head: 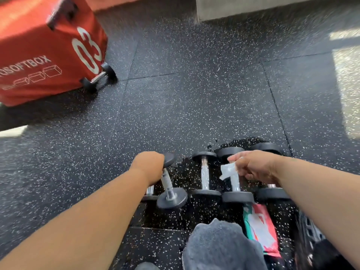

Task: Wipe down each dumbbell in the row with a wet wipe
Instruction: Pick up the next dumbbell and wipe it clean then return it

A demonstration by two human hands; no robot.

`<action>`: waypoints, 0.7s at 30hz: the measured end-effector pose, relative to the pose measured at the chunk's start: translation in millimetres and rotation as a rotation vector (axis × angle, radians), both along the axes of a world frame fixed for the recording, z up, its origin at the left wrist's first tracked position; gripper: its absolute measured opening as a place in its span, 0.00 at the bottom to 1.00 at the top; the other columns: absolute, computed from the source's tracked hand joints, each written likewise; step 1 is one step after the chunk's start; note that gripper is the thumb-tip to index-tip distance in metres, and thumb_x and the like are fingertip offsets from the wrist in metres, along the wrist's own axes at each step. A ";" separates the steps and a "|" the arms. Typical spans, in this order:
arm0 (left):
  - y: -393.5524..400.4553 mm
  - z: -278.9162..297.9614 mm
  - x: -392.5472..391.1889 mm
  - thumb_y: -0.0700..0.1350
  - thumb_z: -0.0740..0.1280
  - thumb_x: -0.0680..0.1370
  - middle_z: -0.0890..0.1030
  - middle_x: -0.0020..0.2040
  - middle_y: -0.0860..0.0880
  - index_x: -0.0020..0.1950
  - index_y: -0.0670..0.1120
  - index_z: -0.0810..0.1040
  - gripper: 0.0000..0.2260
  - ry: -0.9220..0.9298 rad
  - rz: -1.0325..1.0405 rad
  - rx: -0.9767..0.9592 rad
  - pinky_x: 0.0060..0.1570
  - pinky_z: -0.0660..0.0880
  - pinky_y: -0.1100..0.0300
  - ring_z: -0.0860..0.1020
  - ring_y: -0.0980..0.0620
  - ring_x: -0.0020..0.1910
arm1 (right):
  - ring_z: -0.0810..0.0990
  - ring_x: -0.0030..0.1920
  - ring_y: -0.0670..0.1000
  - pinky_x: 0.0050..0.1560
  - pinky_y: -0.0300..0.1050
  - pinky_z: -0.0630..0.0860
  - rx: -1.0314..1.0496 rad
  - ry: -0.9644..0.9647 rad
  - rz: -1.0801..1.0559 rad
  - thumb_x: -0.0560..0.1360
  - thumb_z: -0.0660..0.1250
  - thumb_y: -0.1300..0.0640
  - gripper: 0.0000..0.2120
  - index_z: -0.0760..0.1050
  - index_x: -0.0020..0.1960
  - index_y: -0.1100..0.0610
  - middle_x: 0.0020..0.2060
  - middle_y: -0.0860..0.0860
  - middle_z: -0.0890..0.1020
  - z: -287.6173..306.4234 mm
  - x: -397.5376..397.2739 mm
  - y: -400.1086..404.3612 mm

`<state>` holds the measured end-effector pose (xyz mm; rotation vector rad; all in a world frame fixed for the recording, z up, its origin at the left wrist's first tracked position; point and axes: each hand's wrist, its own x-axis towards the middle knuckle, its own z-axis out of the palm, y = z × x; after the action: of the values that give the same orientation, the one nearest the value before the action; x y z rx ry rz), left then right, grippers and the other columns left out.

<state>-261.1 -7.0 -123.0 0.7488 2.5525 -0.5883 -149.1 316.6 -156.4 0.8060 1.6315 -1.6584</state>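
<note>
Several black dumbbells with chrome handles lie in a row on the speckled rubber floor. My left hand (149, 165) grips the handle of one dumbbell (171, 195) near its far head, and it tilts out of line. To its left, another dumbbell (150, 192) is mostly hidden by my forearm. My right hand (253, 165) pinches a white wet wipe (228, 170) over the handle of the third dumbbell (236, 191). Between them lies a free dumbbell (205, 174). The rightmost dumbbell (271, 192) sits partly under my right wrist.
A wet wipe packet (261, 228), red, green and white, lies on the floor just in front of the row. My grey-clad knee (222, 248) is at the bottom centre. A red soft plyo box (46, 49) stands far left with another dumbbell (99, 76) beside it.
</note>
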 end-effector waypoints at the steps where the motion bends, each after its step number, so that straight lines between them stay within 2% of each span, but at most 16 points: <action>1: -2.0 17.6 5.0 0.45 0.67 0.80 0.83 0.47 0.50 0.56 0.49 0.81 0.06 0.023 0.011 0.020 0.48 0.82 0.51 0.81 0.46 0.44 | 0.75 0.34 0.47 0.30 0.37 0.71 0.016 0.039 -0.039 0.77 0.64 0.72 0.18 0.82 0.60 0.56 0.42 0.54 0.81 7.7 4.7 -6.5; 4: -6.6 75.7 26.1 0.50 0.69 0.79 0.82 0.44 0.52 0.53 0.51 0.81 0.05 0.105 0.061 0.109 0.46 0.82 0.53 0.82 0.46 0.43 | 0.77 0.33 0.48 0.29 0.39 0.71 0.044 0.156 -0.107 0.79 0.66 0.70 0.13 0.81 0.60 0.58 0.44 0.56 0.82 29.9 20.0 -26.4; 6: -5.8 112.5 50.1 0.50 0.69 0.78 0.81 0.42 0.52 0.49 0.52 0.79 0.04 0.170 0.084 0.188 0.44 0.80 0.54 0.81 0.46 0.42 | 0.78 0.32 0.49 0.28 0.39 0.71 0.082 0.229 -0.097 0.78 0.68 0.69 0.12 0.80 0.60 0.59 0.44 0.57 0.83 48.1 34.8 -34.2; 9: -2.8 156.4 90.8 0.50 0.68 0.77 0.78 0.38 0.54 0.44 0.50 0.77 0.05 0.239 0.126 0.331 0.40 0.72 0.54 0.79 0.45 0.42 | 0.80 0.33 0.51 0.32 0.43 0.75 0.180 0.321 -0.050 0.76 0.69 0.69 0.12 0.79 0.57 0.59 0.42 0.59 0.83 74.8 54.6 -41.0; 11: -2.4 177.8 121.0 0.52 0.68 0.78 0.79 0.36 0.54 0.43 0.50 0.78 0.07 0.251 0.163 0.430 0.38 0.70 0.55 0.79 0.48 0.40 | 0.81 0.34 0.53 0.35 0.45 0.76 0.235 0.379 0.006 0.75 0.68 0.70 0.11 0.78 0.55 0.59 0.42 0.59 0.83 94.9 69.3 -46.7; 15: 7.6 195.4 174.0 0.53 0.68 0.79 0.80 0.37 0.55 0.44 0.52 0.79 0.07 0.230 0.193 0.565 0.39 0.71 0.55 0.78 0.51 0.39 | 0.82 0.35 0.55 0.35 0.46 0.77 0.300 0.446 0.058 0.73 0.71 0.70 0.11 0.77 0.54 0.61 0.43 0.62 0.84 128.2 100.4 -52.7; 19: 20.5 193.1 220.9 0.52 0.69 0.78 0.82 0.39 0.55 0.46 0.53 0.82 0.05 0.165 0.209 0.636 0.45 0.78 0.54 0.81 0.51 0.43 | 0.78 0.37 0.53 0.35 0.45 0.73 0.396 0.486 0.109 0.71 0.75 0.68 0.11 0.77 0.50 0.60 0.39 0.56 0.82 141.6 139.9 -51.7; 21: 23.4 188.0 238.7 0.50 0.69 0.77 0.83 0.40 0.54 0.48 0.53 0.84 0.05 0.129 0.228 0.644 0.46 0.78 0.55 0.81 0.50 0.44 | 0.75 0.36 0.52 0.35 0.44 0.70 0.445 0.485 0.133 0.69 0.76 0.66 0.10 0.78 0.47 0.58 0.37 0.54 0.81 142.1 157.5 -47.2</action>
<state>-22.3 16.4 65.0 0.6066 2.9140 0.2901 8.4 269.4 -14.3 0.4985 2.3924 -1.4875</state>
